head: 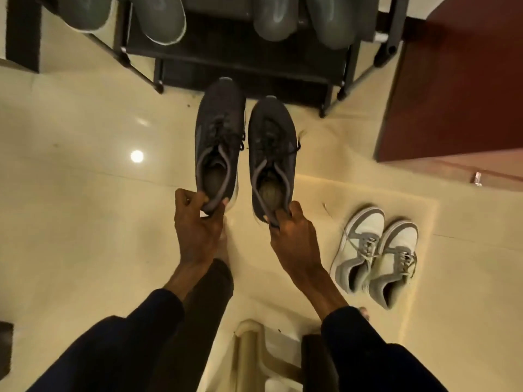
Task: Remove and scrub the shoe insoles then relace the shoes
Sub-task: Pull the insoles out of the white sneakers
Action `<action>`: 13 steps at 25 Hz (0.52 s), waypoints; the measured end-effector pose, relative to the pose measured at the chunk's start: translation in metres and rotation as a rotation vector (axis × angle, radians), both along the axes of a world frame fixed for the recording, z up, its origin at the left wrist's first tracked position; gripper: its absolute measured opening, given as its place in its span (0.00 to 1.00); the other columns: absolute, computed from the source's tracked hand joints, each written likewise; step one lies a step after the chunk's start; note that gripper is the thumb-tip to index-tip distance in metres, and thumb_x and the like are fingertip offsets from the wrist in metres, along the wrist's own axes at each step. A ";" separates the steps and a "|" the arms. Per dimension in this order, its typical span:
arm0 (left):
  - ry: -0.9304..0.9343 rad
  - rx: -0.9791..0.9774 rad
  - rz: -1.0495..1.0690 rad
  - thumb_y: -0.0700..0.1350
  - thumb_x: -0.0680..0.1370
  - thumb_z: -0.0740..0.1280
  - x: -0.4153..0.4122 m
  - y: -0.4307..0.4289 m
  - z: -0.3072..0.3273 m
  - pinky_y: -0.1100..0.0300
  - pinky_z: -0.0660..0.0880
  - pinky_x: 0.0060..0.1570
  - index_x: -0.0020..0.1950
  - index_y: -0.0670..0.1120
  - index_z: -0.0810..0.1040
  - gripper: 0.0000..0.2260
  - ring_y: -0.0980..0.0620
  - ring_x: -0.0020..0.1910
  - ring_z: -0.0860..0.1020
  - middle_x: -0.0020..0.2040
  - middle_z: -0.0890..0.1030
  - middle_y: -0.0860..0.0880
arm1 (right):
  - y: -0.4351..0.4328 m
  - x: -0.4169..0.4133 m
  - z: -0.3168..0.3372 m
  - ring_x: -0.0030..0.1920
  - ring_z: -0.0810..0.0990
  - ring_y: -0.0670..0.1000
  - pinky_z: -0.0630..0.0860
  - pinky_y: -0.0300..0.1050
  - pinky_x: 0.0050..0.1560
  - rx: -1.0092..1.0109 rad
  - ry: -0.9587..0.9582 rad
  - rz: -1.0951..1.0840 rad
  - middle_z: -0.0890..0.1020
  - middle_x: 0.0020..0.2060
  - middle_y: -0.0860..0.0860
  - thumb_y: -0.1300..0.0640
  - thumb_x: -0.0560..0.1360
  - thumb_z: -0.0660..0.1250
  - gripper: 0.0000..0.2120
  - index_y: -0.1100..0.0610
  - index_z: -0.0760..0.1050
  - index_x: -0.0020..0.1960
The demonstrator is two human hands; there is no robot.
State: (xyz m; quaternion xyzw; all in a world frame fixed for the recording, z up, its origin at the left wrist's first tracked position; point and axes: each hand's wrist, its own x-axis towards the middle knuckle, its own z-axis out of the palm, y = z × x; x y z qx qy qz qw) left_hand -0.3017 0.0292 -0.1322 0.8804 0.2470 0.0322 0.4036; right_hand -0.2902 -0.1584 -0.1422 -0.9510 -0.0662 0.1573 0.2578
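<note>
1. The left hand (195, 219) pinches the padded heel collar of the left dark shoe (219, 131), fingers curled round its rim.
2. The right hand (291, 233) grips the heel collar of the right dark shoe (271, 137) the same way.
3. Both shoes are charcoal knit-looking trainers with dark laces. They sit side by side, toes pointing toward the black metal-framed shoe rack (240, 66).
4. A rounded greyish insole (270, 192) lies inside the right shoe, its surface blurred; the left seems to hold one too.
5. A pair of white and grey sneakers (373, 256) rests on the glossy cream tiled floor (85, 193), to the right.
</note>
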 end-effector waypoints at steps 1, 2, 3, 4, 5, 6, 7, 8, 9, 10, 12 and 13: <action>0.024 0.007 -0.008 0.44 0.77 0.76 -0.015 -0.017 -0.005 0.60 0.79 0.43 0.43 0.44 0.74 0.12 0.57 0.45 0.72 0.50 0.69 0.50 | -0.016 -0.021 -0.005 0.34 0.80 0.60 0.80 0.51 0.34 -0.020 0.030 -0.009 0.79 0.51 0.60 0.64 0.73 0.74 0.12 0.61 0.81 0.56; 0.048 0.026 -0.036 0.44 0.77 0.76 -0.033 -0.036 -0.015 0.57 0.79 0.43 0.43 0.44 0.73 0.12 0.57 0.44 0.72 0.49 0.69 0.50 | -0.035 -0.042 -0.010 0.33 0.80 0.62 0.80 0.51 0.33 -0.047 0.066 -0.018 0.79 0.50 0.60 0.64 0.73 0.74 0.11 0.61 0.81 0.54; 0.080 0.047 -0.071 0.44 0.76 0.76 -0.048 -0.047 -0.027 0.53 0.79 0.45 0.42 0.46 0.71 0.13 0.55 0.46 0.73 0.50 0.69 0.51 | -0.050 -0.059 -0.017 0.33 0.80 0.62 0.80 0.52 0.33 -0.064 0.107 -0.022 0.79 0.50 0.60 0.65 0.73 0.74 0.10 0.61 0.81 0.53; 0.118 0.074 -0.108 0.45 0.76 0.77 -0.060 -0.058 -0.038 0.48 0.78 0.47 0.43 0.50 0.69 0.15 0.49 0.49 0.74 0.50 0.70 0.51 | -0.065 -0.073 -0.025 0.34 0.80 0.63 0.81 0.52 0.34 -0.081 0.150 -0.023 0.79 0.50 0.61 0.66 0.73 0.72 0.09 0.61 0.81 0.53; 0.141 0.115 -0.152 0.46 0.76 0.77 -0.073 -0.072 -0.050 0.45 0.78 0.51 0.43 0.52 0.69 0.16 0.44 0.52 0.75 0.52 0.72 0.49 | -0.081 -0.087 -0.034 0.34 0.80 0.63 0.81 0.53 0.35 -0.105 0.192 -0.024 0.79 0.51 0.61 0.66 0.73 0.70 0.09 0.61 0.81 0.54; 0.151 0.129 -0.190 0.46 0.75 0.78 -0.086 -0.086 -0.059 0.47 0.77 0.57 0.43 0.52 0.70 0.15 0.44 0.55 0.74 0.53 0.73 0.46 | -0.095 -0.100 -0.043 0.35 0.81 0.64 0.81 0.53 0.36 -0.119 0.224 -0.032 0.79 0.52 0.62 0.67 0.74 0.69 0.10 0.61 0.81 0.55; 0.144 0.118 -0.206 0.44 0.74 0.79 -0.091 -0.096 -0.064 0.59 0.74 0.62 0.44 0.49 0.73 0.14 0.50 0.53 0.72 0.52 0.75 0.43 | -0.102 -0.105 -0.051 0.36 0.81 0.64 0.81 0.53 0.37 -0.128 0.231 -0.039 0.79 0.53 0.62 0.67 0.74 0.67 0.11 0.61 0.81 0.55; 0.115 0.125 -0.227 0.39 0.72 0.79 -0.095 -0.106 -0.068 0.72 0.69 0.61 0.42 0.44 0.76 0.12 0.58 0.49 0.68 0.48 0.76 0.40 | -0.111 -0.112 -0.062 0.38 0.81 0.64 0.82 0.54 0.39 -0.135 0.245 -0.041 0.79 0.54 0.62 0.67 0.75 0.66 0.11 0.61 0.81 0.56; 0.093 0.151 -0.269 0.34 0.71 0.79 -0.104 -0.123 -0.074 0.80 0.64 0.57 0.41 0.39 0.78 0.10 0.63 0.46 0.63 0.44 0.76 0.38 | -0.122 -0.124 -0.075 0.41 0.82 0.63 0.82 0.56 0.42 -0.138 0.256 -0.055 0.80 0.55 0.61 0.66 0.76 0.65 0.11 0.61 0.81 0.56; 0.074 0.172 -0.306 0.32 0.70 0.78 -0.104 -0.130 -0.075 0.84 0.61 0.54 0.40 0.37 0.79 0.08 0.64 0.46 0.61 0.43 0.77 0.37 | -0.126 -0.125 -0.084 0.44 0.82 0.62 0.82 0.56 0.45 -0.128 0.277 -0.072 0.80 0.55 0.60 0.64 0.78 0.64 0.10 0.60 0.81 0.56; 0.124 0.139 -0.329 0.34 0.73 0.76 -0.115 -0.145 -0.090 0.84 0.63 0.48 0.43 0.36 0.79 0.07 0.63 0.44 0.63 0.46 0.76 0.38 | -0.137 -0.135 -0.105 0.48 0.83 0.60 0.83 0.54 0.48 -0.098 0.292 -0.130 0.78 0.58 0.59 0.62 0.79 0.65 0.09 0.60 0.80 0.58; 0.169 0.117 -0.326 0.36 0.75 0.75 -0.123 -0.147 -0.103 0.83 0.65 0.45 0.45 0.37 0.79 0.06 0.62 0.43 0.65 0.48 0.75 0.39 | -0.139 -0.140 -0.115 0.49 0.82 0.60 0.83 0.53 0.49 -0.077 0.294 -0.157 0.77 0.59 0.59 0.61 0.79 0.67 0.09 0.61 0.79 0.59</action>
